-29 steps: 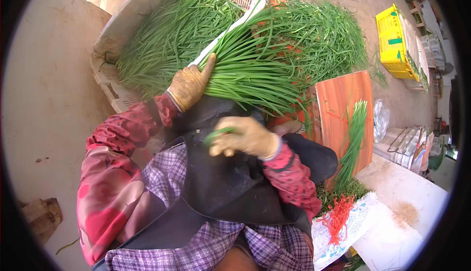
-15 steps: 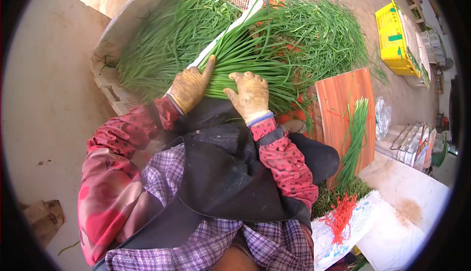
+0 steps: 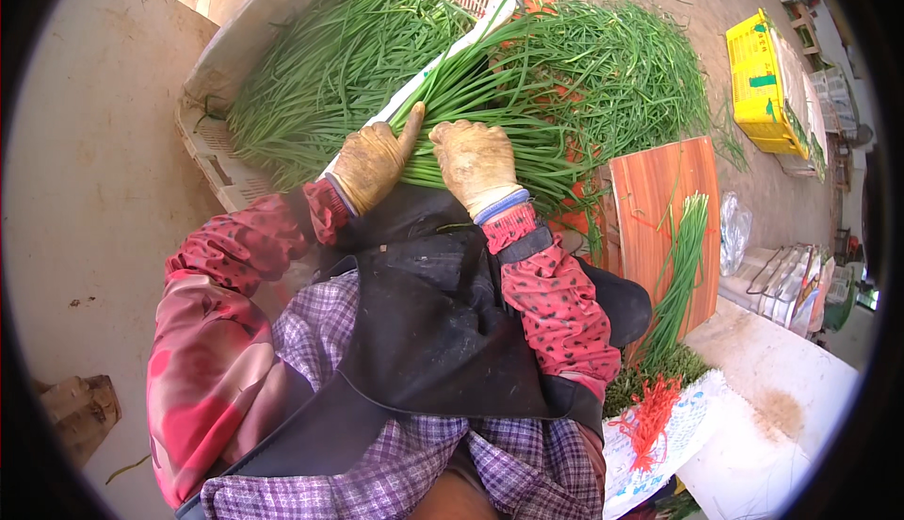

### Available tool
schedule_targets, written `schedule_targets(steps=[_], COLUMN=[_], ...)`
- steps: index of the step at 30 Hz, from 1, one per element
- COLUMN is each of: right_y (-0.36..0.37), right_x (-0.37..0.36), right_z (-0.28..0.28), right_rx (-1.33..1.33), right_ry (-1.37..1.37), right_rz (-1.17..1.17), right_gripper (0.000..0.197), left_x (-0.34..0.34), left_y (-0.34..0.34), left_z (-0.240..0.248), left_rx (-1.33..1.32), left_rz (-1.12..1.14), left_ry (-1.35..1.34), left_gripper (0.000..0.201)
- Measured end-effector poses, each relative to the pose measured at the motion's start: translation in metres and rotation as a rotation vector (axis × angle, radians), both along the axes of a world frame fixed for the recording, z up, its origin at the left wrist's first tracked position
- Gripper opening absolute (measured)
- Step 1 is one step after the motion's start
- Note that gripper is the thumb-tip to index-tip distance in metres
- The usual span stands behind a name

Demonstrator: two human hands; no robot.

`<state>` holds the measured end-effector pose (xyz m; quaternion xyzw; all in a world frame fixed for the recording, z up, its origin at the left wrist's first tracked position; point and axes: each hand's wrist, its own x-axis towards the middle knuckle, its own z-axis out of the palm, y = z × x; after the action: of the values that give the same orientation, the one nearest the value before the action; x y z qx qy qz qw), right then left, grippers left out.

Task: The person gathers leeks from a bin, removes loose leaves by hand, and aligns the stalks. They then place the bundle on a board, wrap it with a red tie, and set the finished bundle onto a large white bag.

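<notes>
A loose bunch of long green chives (image 3: 508, 124) lies across my lap, fanned out to the upper right. My left hand (image 3: 375, 164), in a soiled yellowish glove, is closed round its left side, one finger stretched up along the stalks. To its right my right hand (image 3: 474, 162), gloved too, is curled into a fist on the bunch; its fingertips are hidden beneath. Just beyond the left hand stands a white plastic crate (image 3: 215, 173) filled with more chives (image 3: 348, 77). A heap of tangled chives (image 3: 612, 77) spreads to the right of the crate.
At my right a wood-grain board (image 3: 650, 200) carries a smaller chive bunch (image 3: 680, 280). Nearer lie red ties (image 3: 652, 426) on a white woven sack (image 3: 692, 426). A yellow crate (image 3: 758, 87) stands far right. A pale wall-like panel (image 3: 104, 171) rises at left.
My right hand has curled from spread thumb and fingers into a fist on the chives. The left hand keeps its hold, nearly in place. The whole view has shifted slightly.
</notes>
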<state>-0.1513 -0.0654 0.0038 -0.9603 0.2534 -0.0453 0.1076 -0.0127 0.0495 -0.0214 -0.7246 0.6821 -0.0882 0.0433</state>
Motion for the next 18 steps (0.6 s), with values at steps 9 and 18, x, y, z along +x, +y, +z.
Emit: schedule_targets(steps=[9, 18], right_y=[0.066, 0.069], right_x=[0.005, -0.064], right_z=[0.002, -0.032], right_rx=[0.003, 0.771], right_ry=[-0.108, -0.168], right_rz=[0.086, 0.098], right_gripper=[0.013, 0.036], left_x=[0.006, 0.007], left_y=[0.005, 0.002], left_z=[-0.016, -0.011], left_rx=[-0.021, 0.06], left_rz=[0.04, 0.101], left_ry=[0.031, 0.196], left_gripper=[0.073, 0.079])
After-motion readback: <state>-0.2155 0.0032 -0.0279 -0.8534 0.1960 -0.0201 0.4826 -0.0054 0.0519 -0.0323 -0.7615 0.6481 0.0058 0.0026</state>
